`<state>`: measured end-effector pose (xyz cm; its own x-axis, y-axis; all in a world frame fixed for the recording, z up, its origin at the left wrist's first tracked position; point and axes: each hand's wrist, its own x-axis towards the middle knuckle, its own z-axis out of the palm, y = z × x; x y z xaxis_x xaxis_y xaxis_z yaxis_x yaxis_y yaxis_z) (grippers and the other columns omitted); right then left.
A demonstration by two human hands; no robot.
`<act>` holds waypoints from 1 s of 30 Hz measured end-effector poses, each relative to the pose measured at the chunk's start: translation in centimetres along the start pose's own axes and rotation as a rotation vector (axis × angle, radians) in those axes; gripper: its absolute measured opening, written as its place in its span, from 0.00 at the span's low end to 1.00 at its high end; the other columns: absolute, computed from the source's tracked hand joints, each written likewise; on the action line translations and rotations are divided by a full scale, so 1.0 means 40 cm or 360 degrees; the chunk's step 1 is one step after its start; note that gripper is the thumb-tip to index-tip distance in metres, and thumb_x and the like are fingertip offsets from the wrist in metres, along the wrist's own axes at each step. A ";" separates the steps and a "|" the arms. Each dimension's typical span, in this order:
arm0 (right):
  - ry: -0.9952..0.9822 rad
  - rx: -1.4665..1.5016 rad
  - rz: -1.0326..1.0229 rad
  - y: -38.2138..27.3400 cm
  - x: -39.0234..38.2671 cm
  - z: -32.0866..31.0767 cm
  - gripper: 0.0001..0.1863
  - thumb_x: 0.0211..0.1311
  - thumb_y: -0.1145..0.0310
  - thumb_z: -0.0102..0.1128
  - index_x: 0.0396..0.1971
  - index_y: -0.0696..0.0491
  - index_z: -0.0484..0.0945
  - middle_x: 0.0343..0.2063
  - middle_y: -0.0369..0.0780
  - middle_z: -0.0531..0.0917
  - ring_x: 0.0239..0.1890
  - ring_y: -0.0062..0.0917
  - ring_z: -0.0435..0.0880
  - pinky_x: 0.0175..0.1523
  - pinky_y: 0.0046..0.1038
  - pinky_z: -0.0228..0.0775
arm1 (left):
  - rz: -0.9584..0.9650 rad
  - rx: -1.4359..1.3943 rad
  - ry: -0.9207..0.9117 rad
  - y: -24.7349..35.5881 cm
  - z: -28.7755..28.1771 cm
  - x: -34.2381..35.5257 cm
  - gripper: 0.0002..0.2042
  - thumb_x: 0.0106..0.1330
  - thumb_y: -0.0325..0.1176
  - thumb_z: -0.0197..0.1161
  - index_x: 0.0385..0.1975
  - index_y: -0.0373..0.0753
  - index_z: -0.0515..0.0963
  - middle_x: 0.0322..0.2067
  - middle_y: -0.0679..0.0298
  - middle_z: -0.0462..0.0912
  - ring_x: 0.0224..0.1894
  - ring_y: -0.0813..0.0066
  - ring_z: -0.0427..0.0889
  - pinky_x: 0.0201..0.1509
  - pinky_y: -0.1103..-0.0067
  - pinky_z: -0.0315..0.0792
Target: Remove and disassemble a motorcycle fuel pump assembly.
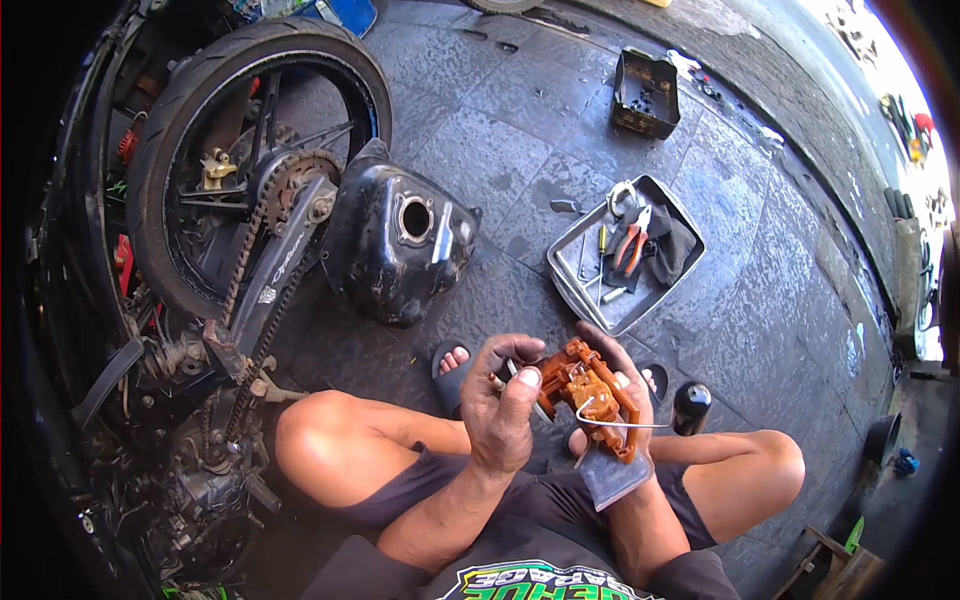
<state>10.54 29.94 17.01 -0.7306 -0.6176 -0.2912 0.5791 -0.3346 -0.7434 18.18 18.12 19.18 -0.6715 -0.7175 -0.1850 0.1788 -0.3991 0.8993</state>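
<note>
Plastic part [598,395], orange, between fingers, gripped by curled fingers of left hand [503,415], cradled in bent fingers of right hand [638,388], tool tray [585,300] beyond fingertips, black tank [395,265] further left.

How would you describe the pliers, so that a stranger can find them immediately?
Right of the black metal tank, a grey rectangular tray lies on the floor. Inside it, on dark cloth, are the pliers. Their two orange handles set them apart from the thin yellow-handled tool and the silvery pieces nearby.
</note>
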 end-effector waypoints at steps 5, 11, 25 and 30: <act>-0.0009 0.0412 0.0334 -0.018 -0.037 0.014 0.46 0.65 0.44 0.55 0.69 0.67 0.57 0.62 0.58 0.71 0.60 0.44 0.79 0.50 0.38 0.85 | 0.0394 0.0280 -0.0035 0.000 -0.018 0.011 0.26 0.62 0.39 0.60 0.58 0.30 0.70 0.43 0.61 0.74 0.43 0.78 0.72 0.50 0.79 0.69; -0.0326 0.0307 0.0418 0.002 -0.031 -0.029 0.47 0.69 0.46 0.53 0.73 0.65 0.48 0.68 0.56 0.64 0.59 0.44 0.79 0.55 0.43 0.80 | 0.0574 0.0445 -0.0005 -0.007 -0.033 0.015 0.28 0.66 0.43 0.57 0.60 0.30 0.68 0.40 0.59 0.75 0.39 0.77 0.73 0.48 0.78 0.69; -0.0366 0.0463 0.0350 0.020 -0.033 -0.057 0.38 0.68 0.60 0.57 0.70 0.68 0.57 0.65 0.56 0.69 0.65 0.42 0.75 0.69 0.37 0.68 | 0.0705 0.0570 -0.0012 -0.031 -0.025 0.008 0.37 0.68 0.60 0.53 0.60 0.28 0.67 0.37 0.61 0.77 0.40 0.76 0.76 0.65 0.71 0.57; -0.0326 0.0469 0.0416 0.015 -0.033 -0.050 0.38 0.66 0.60 0.61 0.69 0.68 0.60 0.65 0.55 0.70 0.66 0.40 0.74 0.70 0.37 0.67 | 0.0659 0.0500 -0.0033 -0.031 -0.025 0.005 0.35 0.68 0.57 0.53 0.61 0.28 0.67 0.40 0.59 0.77 0.41 0.75 0.76 0.60 0.72 0.64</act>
<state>11.11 31.99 15.75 -0.4766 -0.8267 -0.2991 0.8349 -0.3190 -0.4486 18.56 17.90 17.64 -0.6053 -0.7660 0.2164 0.2099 0.1086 0.9717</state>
